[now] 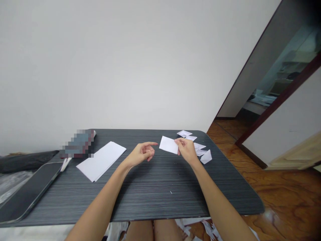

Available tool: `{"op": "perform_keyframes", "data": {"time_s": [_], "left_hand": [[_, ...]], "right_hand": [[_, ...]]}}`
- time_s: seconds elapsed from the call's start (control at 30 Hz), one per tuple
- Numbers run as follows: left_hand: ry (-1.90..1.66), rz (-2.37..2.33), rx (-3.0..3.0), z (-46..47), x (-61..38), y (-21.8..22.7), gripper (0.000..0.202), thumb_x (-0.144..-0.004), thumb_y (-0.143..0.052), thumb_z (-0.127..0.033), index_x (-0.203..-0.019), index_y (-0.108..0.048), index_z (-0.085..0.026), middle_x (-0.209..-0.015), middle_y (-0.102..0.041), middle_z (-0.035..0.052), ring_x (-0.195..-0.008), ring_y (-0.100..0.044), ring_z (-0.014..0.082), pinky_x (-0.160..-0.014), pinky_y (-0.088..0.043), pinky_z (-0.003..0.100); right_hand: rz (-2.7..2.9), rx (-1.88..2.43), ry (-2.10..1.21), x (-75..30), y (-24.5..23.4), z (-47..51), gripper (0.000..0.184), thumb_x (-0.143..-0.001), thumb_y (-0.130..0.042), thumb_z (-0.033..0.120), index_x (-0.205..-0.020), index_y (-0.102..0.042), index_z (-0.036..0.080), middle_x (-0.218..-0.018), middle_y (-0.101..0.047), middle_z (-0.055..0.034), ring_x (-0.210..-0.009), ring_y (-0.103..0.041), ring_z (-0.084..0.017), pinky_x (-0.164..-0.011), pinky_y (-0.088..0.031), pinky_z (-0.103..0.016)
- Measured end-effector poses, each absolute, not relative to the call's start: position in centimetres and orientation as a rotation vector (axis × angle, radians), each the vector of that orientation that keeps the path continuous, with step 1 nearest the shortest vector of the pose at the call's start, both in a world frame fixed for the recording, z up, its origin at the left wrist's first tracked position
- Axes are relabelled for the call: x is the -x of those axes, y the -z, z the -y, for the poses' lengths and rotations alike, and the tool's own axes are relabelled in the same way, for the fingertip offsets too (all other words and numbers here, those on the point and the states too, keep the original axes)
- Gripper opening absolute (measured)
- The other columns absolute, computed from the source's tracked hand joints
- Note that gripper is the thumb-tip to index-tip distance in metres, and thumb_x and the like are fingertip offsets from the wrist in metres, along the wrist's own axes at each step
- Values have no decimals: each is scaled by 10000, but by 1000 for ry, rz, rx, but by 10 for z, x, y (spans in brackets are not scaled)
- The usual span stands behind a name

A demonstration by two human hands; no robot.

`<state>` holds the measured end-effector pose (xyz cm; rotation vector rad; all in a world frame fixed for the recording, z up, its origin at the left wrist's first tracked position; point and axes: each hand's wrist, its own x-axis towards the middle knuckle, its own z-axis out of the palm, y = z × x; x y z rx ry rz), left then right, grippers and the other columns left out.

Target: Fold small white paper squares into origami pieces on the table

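Note:
Between the thumb and fingers of my right hand [186,149] is a small white rectangle of folded paper [168,144], gripped at its right edge above the dark table. My left hand [142,153] hovers just left of the paper, apart from it, with the index finger stretched toward it and the other fingers curled; nothing shows in it. Several folded white paper pieces [206,157] lie beyond and beside my right hand, some partly hidden by it. A stack of larger white paper sheets [102,161] rests on the table left of my left hand.
The dark, streaked table [155,197] has a rounded right end. At its left are a blurred-out object [77,144], a black flat panel [32,190] and a black bundle [27,161]. Paper scraps [209,229] lie below the front edge. A white wall [150,67] stands behind.

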<state>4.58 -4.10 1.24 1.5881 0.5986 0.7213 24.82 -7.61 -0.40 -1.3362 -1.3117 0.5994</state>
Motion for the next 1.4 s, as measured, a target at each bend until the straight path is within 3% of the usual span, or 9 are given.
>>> {"op": "perform_keyframes", "data": {"time_s": [0.17, 0.4, 0.6, 0.73, 0.83, 0.9, 1.03, 1.17, 1.4], "left_hand": [[-799, -511, -1547, 42, -49, -14, 479, -770, -478, -305, -1197, -390, -107, -651, -558, 23, -531, -541, 107, -485, -377, 222], [-794, -433, -1451, 46, -51, -13, 472, -722, -557, -272, -1162, -447, -140, -882, -585, 86, -617, -560, 124, -546, -421, 239], [-826, -532, -1573, 42, -47, -11, 236, -690, -587, -250, -882, -593, -112, -788, -602, 47, -584, -527, 94, -591, -441, 237], [-942, -641, -1688, 39, -46, -9, 174, -671, -598, -249, -755, -638, -102, -744, -624, 58, -593, -544, 114, -597, -459, 248], [-1103, -720, -1776, 37, -48, -6, 172, -687, -576, -255, -750, -654, -116, -799, -636, 71, -615, -562, 126, -598, -472, 253], [-1166, -755, -1860, 38, -49, -4, 170, -710, -552, -251, -758, -658, -128, -787, -644, 67, -624, -573, 131, -609, -476, 254], [-1234, -793, -2024, 43, -54, 0, 159, -718, -547, -247, -746, -662, -140, -781, -663, 66, -726, -600, 162, -673, -474, 258], [-1226, -845, -1967, 47, -58, 3, 196, -710, -558, -274, -804, -642, -125, -767, -668, 65, -687, -619, 161, -643, -492, 253], [-1215, -859, -1951, 47, -58, 3, 172, -709, -563, -266, -754, -644, -121, -697, -670, 51, -611, -622, 142, -574, -501, 217]], "right_hand": [[1355, 1255, -899, -242, 4, 76, 290, -700, -517, 409, -634, -566, 130, -332, -438, 51, -256, -373, -70, -291, -236, -183], [1231, 1140, -1197, -235, 8, 77, 310, -681, -543, 428, -621, -558, 125, -386, -440, 56, -277, -324, -35, -270, -195, -161], [1306, 1159, -1201, -238, 8, 76, 282, -695, -538, 402, -642, -571, 127, -419, -453, 49, -315, -356, -42, -313, -242, -172], [1437, 1101, -1025, -240, 2, 77, 257, -706, -540, 354, -872, -571, 161, -753, -594, -28, -643, -558, -122, -559, -421, -232], [1640, 1098, -841, -238, -4, 82, 429, -638, -623, 321, -1040, -499, 238, -1100, -487, -53, -983, -489, -183, -766, -405, -293], [1735, 1135, -712, -235, -5, 85, 477, -578, -678, 307, -1022, -512, 258, -1180, -409, -49, -1091, -399, -202, -829, -371, -308], [1674, 1145, -587, -226, 5, 80, 152, -684, -589, 306, -791, -599, 198, -984, -520, -53, -951, -483, -176, -784, -380, -294], [1469, 1086, -649, -223, 15, 71, 141, -703, -570, 292, -666, -609, 161, -837, -565, -59, -804, -527, -160, -705, -401, -280], [1232, 999, -917, -222, 11, 74, 140, -612, -650, 256, -713, -599, 173, -915, -572, -41, -804, -531, -150, -694, -398, -265]]}}
